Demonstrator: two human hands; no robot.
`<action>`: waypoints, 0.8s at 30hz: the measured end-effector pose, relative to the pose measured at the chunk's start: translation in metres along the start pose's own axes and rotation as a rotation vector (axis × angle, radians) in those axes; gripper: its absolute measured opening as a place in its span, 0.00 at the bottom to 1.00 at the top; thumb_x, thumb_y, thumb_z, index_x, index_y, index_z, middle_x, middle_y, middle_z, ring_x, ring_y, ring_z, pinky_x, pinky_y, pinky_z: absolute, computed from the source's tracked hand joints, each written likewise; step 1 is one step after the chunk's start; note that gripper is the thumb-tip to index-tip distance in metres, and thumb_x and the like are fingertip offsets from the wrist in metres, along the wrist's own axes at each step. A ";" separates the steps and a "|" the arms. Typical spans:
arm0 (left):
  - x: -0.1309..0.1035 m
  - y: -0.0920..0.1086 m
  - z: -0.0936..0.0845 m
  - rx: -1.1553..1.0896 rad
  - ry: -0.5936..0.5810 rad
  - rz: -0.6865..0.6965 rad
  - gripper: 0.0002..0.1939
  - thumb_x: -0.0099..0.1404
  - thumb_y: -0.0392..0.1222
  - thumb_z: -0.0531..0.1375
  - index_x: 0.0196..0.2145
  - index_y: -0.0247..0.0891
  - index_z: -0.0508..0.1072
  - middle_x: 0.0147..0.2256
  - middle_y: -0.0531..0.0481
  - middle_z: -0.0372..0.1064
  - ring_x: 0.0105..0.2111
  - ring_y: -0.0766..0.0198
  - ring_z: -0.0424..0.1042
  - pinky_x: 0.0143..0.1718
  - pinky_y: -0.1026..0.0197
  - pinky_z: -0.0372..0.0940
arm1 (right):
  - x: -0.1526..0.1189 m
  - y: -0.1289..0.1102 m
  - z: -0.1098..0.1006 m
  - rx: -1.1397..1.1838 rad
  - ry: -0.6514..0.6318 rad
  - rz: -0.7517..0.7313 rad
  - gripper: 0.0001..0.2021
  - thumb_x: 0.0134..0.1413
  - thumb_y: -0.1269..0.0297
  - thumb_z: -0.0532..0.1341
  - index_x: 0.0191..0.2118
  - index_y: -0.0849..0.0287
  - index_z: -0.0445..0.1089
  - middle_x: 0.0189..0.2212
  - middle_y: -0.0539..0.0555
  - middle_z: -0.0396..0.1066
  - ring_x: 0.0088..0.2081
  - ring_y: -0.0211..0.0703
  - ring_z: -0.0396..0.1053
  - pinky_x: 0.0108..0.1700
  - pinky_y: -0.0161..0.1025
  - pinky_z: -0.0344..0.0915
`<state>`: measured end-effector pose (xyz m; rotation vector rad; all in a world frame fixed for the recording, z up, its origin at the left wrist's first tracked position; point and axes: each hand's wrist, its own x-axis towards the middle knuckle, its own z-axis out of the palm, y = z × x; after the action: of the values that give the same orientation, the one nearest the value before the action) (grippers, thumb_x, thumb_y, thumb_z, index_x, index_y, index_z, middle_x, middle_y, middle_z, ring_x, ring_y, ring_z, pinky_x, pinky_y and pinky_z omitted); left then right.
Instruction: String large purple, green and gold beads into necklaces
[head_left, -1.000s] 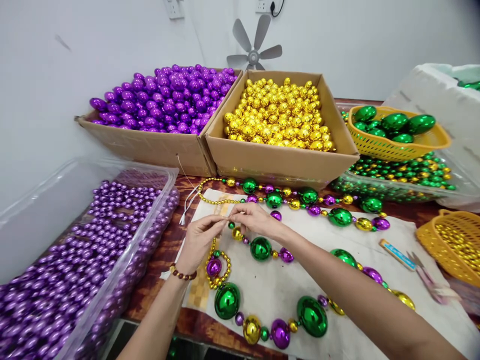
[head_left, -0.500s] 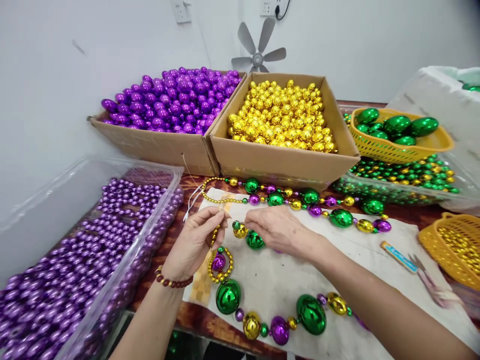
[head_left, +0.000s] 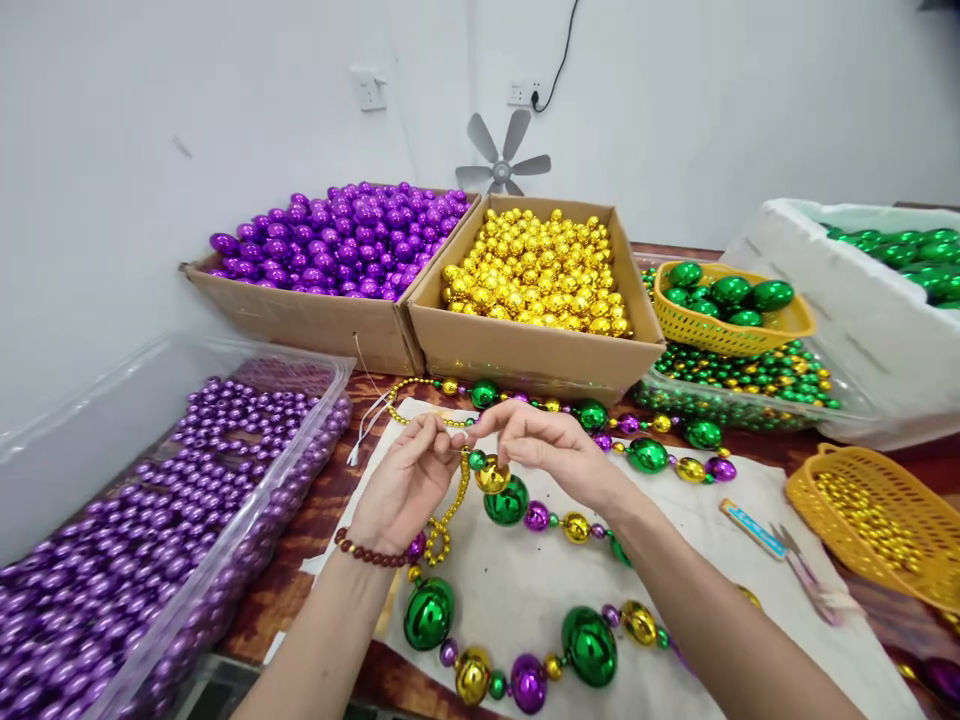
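My left hand (head_left: 412,480) is closed in a pinch at the end of a bead necklace, on its thin white string (head_left: 466,436). My right hand (head_left: 559,450) meets it from the right, fingers bent at the same string; its fingertips are partly hidden. Just below both hands hang small gold beads (head_left: 459,492), a green bead (head_left: 477,460) and a larger gold bead (head_left: 492,476). The rest of the necklace curves over the cloth with big green beads (head_left: 590,646) and purple ones (head_left: 529,683). A second bead strand (head_left: 646,455) lies behind my hands.
Cardboard boxes of purple beads (head_left: 330,245) and gold beads (head_left: 536,270) stand at the back. A clear bin (head_left: 341,375) of purple beads is at left. Scissors (head_left: 806,580), a blue-labelled cutter (head_left: 754,528) and yellow baskets (head_left: 900,475) are at right.
My hands have come together at the string, the right one moving left and letting the beads near it hang lower. The small gold beads now hang in view. The camera view has shifted.
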<state>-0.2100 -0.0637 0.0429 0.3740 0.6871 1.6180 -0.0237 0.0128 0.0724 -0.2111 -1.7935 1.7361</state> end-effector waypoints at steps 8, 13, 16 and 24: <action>-0.004 0.042 0.081 -0.041 -0.175 -0.053 0.12 0.71 0.34 0.51 0.33 0.34 0.72 0.17 0.57 0.58 0.24 0.71 0.67 0.37 0.66 0.68 | 0.026 -0.061 0.013 0.060 0.107 -0.078 0.10 0.63 0.61 0.58 0.32 0.59 0.68 0.25 0.48 0.68 0.29 0.35 0.68 0.35 0.34 0.65; -0.017 0.071 0.154 0.135 -0.379 0.019 0.16 0.72 0.36 0.48 0.29 0.35 0.71 0.15 0.58 0.52 0.18 0.73 0.59 0.30 0.69 0.65 | 0.031 -0.141 0.015 -0.070 0.186 -0.230 0.07 0.61 0.65 0.60 0.31 0.58 0.69 0.20 0.45 0.62 0.23 0.32 0.64 0.29 0.32 0.65; -0.028 0.092 0.205 0.311 -0.513 0.159 0.19 0.72 0.33 0.47 0.26 0.34 0.69 0.15 0.58 0.47 0.18 0.73 0.57 0.25 0.71 0.61 | 0.034 -0.194 0.010 -0.160 0.213 -0.345 0.08 0.60 0.67 0.62 0.29 0.58 0.67 0.19 0.45 0.61 0.22 0.32 0.63 0.27 0.31 0.66; -0.052 0.150 0.328 0.421 -0.517 0.389 0.22 0.71 0.26 0.43 0.22 0.28 0.67 0.25 0.56 0.58 0.17 0.84 0.58 0.23 0.75 0.48 | 0.035 -0.322 0.004 -0.335 0.287 -0.528 0.17 0.66 0.72 0.47 0.25 0.66 0.62 0.20 0.41 0.56 0.20 0.22 0.64 0.27 0.28 0.59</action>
<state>-0.1206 -0.0497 0.3959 1.2486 0.5695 1.6273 0.0442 -0.0111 0.3878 -0.1020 -1.7176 0.9852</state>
